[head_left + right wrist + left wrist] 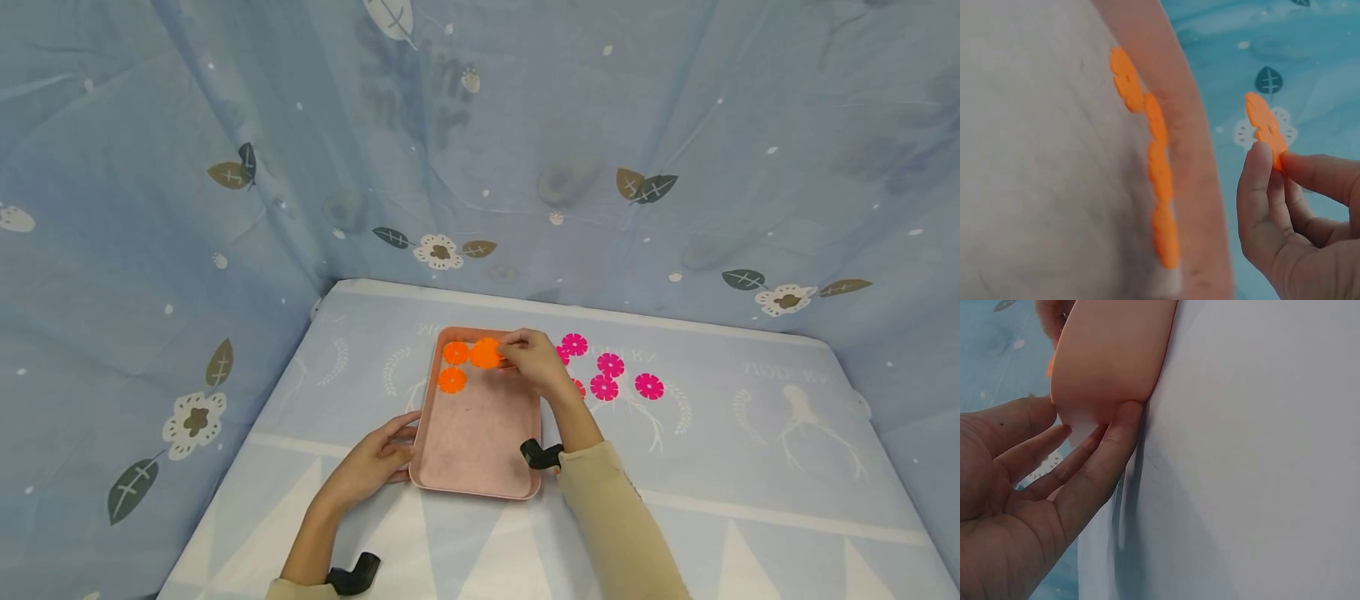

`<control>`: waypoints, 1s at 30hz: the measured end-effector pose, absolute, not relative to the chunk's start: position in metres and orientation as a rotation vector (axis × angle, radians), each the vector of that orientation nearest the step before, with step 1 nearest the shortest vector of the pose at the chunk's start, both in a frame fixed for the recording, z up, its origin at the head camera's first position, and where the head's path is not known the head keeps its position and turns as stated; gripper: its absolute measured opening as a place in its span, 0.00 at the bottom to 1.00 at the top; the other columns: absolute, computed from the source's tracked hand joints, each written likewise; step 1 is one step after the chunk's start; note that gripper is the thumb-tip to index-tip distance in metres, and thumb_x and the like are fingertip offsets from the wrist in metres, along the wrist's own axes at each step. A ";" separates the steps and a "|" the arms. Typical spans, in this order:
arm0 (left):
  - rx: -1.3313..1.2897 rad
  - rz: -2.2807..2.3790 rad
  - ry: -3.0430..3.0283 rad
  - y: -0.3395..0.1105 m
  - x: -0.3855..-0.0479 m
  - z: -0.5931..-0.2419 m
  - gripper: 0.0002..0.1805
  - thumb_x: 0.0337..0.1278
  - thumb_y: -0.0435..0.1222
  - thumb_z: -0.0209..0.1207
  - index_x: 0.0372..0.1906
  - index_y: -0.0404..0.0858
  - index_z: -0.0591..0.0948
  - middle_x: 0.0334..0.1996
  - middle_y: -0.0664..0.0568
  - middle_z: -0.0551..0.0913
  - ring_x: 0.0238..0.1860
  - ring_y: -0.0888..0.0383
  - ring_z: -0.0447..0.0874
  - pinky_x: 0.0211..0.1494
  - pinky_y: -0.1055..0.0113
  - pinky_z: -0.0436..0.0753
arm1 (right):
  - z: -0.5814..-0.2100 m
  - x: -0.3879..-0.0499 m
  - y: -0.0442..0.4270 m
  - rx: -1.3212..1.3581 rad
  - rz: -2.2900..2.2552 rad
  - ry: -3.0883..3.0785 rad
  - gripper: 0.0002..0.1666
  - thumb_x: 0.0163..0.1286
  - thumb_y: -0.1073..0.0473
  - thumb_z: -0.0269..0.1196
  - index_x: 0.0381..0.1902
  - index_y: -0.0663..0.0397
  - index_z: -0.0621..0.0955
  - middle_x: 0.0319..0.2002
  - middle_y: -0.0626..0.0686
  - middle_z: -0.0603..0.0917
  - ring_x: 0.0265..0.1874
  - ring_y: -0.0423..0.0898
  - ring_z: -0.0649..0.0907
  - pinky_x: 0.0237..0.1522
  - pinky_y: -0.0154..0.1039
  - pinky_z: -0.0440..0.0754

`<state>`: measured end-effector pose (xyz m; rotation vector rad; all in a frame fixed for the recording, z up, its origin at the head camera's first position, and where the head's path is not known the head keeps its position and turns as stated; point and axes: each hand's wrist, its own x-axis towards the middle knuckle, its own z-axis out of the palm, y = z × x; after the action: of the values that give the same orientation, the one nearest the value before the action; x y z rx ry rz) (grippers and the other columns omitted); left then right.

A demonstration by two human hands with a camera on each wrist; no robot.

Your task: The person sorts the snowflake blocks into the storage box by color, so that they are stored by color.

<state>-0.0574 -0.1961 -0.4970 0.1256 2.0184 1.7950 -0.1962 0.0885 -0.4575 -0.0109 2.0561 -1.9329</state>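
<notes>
My right hand point(534, 360) pinches an orange notched disc point(1265, 128) between thumb and fingertips, above the far end of a pink tray point(472, 442). More orange notched discs point(452, 380) lie in the tray along its far wall; the right wrist view shows several in a line, the nearest pair side by side. From the head, the held disc covers part of that row. My left hand point(372, 461) rests on the tray's left outer wall, its fairly straight fingers touching the side point(1113, 369).
Several magenta notched discs point(611, 365) lie on the cloth right of the tray, some partly hidden by my right hand and arm. Patterned blue curtains point(525, 150) rise behind and at the left. A black band part point(540, 454) juts from my right wrist over the tray.
</notes>
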 end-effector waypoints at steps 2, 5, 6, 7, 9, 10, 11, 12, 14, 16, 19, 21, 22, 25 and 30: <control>0.125 1.794 2.018 -0.196 -0.058 -0.498 0.31 0.73 0.30 0.54 0.77 0.38 0.61 0.67 0.32 0.67 0.59 0.39 0.77 0.50 0.54 0.85 | -0.463 -0.197 0.085 0.043 -1.948 2.041 0.10 0.73 0.66 0.61 0.46 0.70 0.79 0.39 0.63 0.82 0.42 0.66 0.84 0.51 0.58 0.82; 0.121 1.793 2.020 -0.196 -0.058 -0.498 0.31 0.73 0.29 0.54 0.77 0.39 0.61 0.67 0.32 0.67 0.59 0.40 0.78 0.50 0.55 0.85 | -0.470 -0.198 0.080 0.065 -1.950 2.054 0.08 0.73 0.67 0.60 0.44 0.70 0.80 0.40 0.62 0.81 0.37 0.60 0.85 0.48 0.54 0.85; 0.120 1.793 2.020 -0.196 -0.058 -0.498 0.31 0.73 0.29 0.54 0.77 0.39 0.61 0.67 0.32 0.67 0.59 0.40 0.78 0.49 0.55 0.85 | -0.472 -0.198 0.079 0.060 -1.947 2.063 0.08 0.73 0.68 0.60 0.44 0.70 0.81 0.40 0.62 0.81 0.35 0.58 0.85 0.46 0.53 0.85; 0.121 1.791 2.023 -0.196 -0.058 -0.498 0.31 0.73 0.30 0.54 0.77 0.39 0.61 0.67 0.32 0.67 0.59 0.40 0.78 0.49 0.56 0.85 | -0.474 -0.199 0.078 0.060 -1.943 2.070 0.08 0.73 0.68 0.60 0.43 0.71 0.81 0.40 0.62 0.81 0.34 0.56 0.85 0.45 0.52 0.86; 0.122 1.789 2.026 -0.197 -0.058 -0.498 0.31 0.73 0.30 0.55 0.77 0.39 0.61 0.67 0.32 0.68 0.59 0.40 0.78 0.49 0.56 0.85 | -0.478 -0.199 0.076 0.061 -1.933 2.070 0.08 0.72 0.69 0.60 0.43 0.72 0.81 0.40 0.63 0.80 0.31 0.54 0.85 0.43 0.53 0.86; 0.126 1.788 2.028 -0.197 -0.058 -0.498 0.31 0.73 0.30 0.55 0.77 0.39 0.61 0.67 0.32 0.68 0.59 0.40 0.78 0.49 0.56 0.85 | -0.480 -0.199 0.076 0.064 -1.928 2.063 0.08 0.72 0.69 0.60 0.43 0.72 0.81 0.40 0.63 0.80 0.30 0.53 0.85 0.42 0.53 0.86; 0.127 1.785 2.031 -0.197 -0.058 -0.498 0.31 0.73 0.30 0.55 0.77 0.39 0.61 0.67 0.32 0.68 0.59 0.40 0.78 0.49 0.56 0.85 | -0.482 -0.199 0.075 0.072 -1.920 2.053 0.08 0.72 0.69 0.60 0.43 0.73 0.81 0.40 0.63 0.80 0.29 0.53 0.85 0.41 0.53 0.86; 0.130 1.783 2.034 -0.197 -0.058 -0.498 0.32 0.73 0.30 0.55 0.77 0.39 0.61 0.67 0.32 0.67 0.59 0.40 0.78 0.49 0.56 0.85 | -0.483 -0.198 0.074 0.088 -1.909 2.046 0.08 0.72 0.69 0.61 0.43 0.73 0.81 0.39 0.63 0.80 0.28 0.53 0.85 0.40 0.52 0.87; 0.134 1.778 2.038 -0.197 -0.058 -0.498 0.31 0.73 0.30 0.55 0.77 0.39 0.61 0.67 0.32 0.68 0.59 0.40 0.78 0.49 0.56 0.85 | -0.486 -0.198 0.073 0.124 -1.882 2.038 0.08 0.71 0.69 0.62 0.43 0.72 0.81 0.37 0.63 0.80 0.26 0.52 0.85 0.38 0.50 0.87; 0.134 1.776 2.040 -0.197 -0.058 -0.499 0.31 0.73 0.30 0.54 0.77 0.39 0.61 0.67 0.32 0.68 0.59 0.40 0.78 0.49 0.56 0.85 | -0.490 -0.197 0.072 0.146 -1.850 2.053 0.08 0.71 0.68 0.62 0.43 0.72 0.81 0.35 0.61 0.80 0.24 0.51 0.85 0.35 0.47 0.87; 0.128 1.775 2.046 -0.197 -0.058 -0.499 0.31 0.73 0.30 0.54 0.77 0.39 0.62 0.67 0.33 0.68 0.59 0.41 0.78 0.49 0.56 0.85 | -0.493 -0.195 0.071 0.145 -1.810 2.103 0.08 0.70 0.69 0.63 0.41 0.72 0.82 0.33 0.60 0.80 0.22 0.50 0.85 0.32 0.45 0.87; 0.121 1.773 2.050 -0.197 -0.058 -0.499 0.31 0.73 0.30 0.54 0.77 0.40 0.62 0.67 0.34 0.69 0.59 0.42 0.78 0.48 0.57 0.86 | -0.494 -0.194 0.070 0.132 -1.785 2.140 0.07 0.70 0.69 0.63 0.41 0.72 0.82 0.32 0.60 0.81 0.22 0.50 0.85 0.31 0.44 0.87; 0.119 1.774 2.052 -0.197 -0.058 -0.500 0.31 0.73 0.30 0.54 0.77 0.40 0.62 0.67 0.34 0.69 0.59 0.42 0.78 0.48 0.57 0.86 | -0.495 -0.194 0.069 0.123 -1.772 2.160 0.07 0.70 0.69 0.63 0.40 0.72 0.83 0.32 0.61 0.81 0.21 0.50 0.85 0.30 0.44 0.87; 0.108 1.773 2.053 -0.197 -0.058 -0.500 0.31 0.73 0.29 0.54 0.77 0.42 0.62 0.67 0.35 0.69 0.59 0.42 0.78 0.48 0.56 0.85 | -0.495 -0.194 0.068 0.117 -1.729 2.212 0.07 0.69 0.69 0.64 0.39 0.72 0.83 0.32 0.61 0.82 0.20 0.50 0.85 0.28 0.42 0.87; 0.111 1.771 2.059 -0.197 -0.058 -0.500 0.30 0.73 0.28 0.52 0.77 0.42 0.63 0.67 0.35 0.69 0.58 0.42 0.79 0.48 0.56 0.86 | -0.493 -0.193 0.066 0.073 -1.648 2.297 0.06 0.69 0.68 0.65 0.38 0.71 0.83 0.33 0.60 0.82 0.20 0.49 0.85 0.27 0.40 0.87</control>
<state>-0.0582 -0.1970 -0.4998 0.1107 2.0588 1.7706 -0.1932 0.0663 -0.4930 0.0725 2.2974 -1.6484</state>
